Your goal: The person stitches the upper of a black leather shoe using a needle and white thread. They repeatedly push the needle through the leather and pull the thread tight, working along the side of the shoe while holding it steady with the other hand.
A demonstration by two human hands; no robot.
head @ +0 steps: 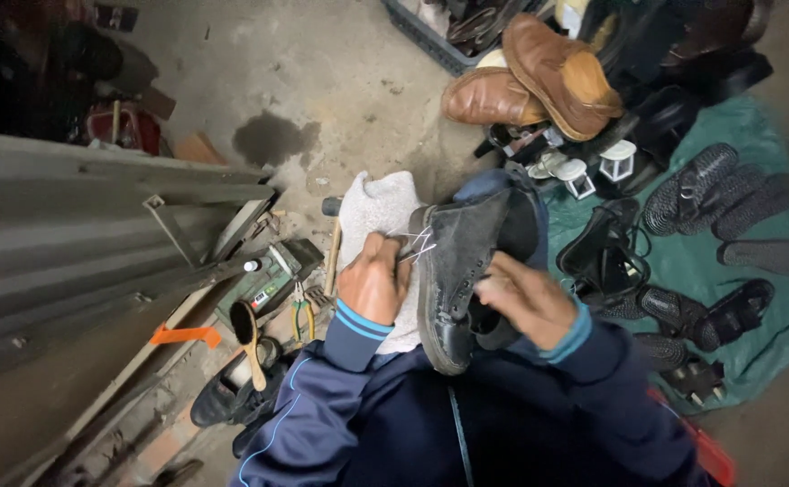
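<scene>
A dark suede ankle shoe [462,261] lies sole-left across my lap, resting on a white cloth [376,212]. My left hand [373,281] is closed at the shoe's sole edge, pinching white thread [419,242] that runs out of the seam. My right hand [525,298] grips the shoe's opening from the right, fingers curled over its upper. Both sleeves are dark blue with light blue cuffs.
Two brown leather shoes [539,86] sit stacked at the top. Black sandals and soles [719,203] lie on a green sheet [755,135] at right. A hammer handle [332,257], pliers [303,316], a small tin [272,280] and a shoe brush [248,329] lie left, beside metal sheeting [69,234].
</scene>
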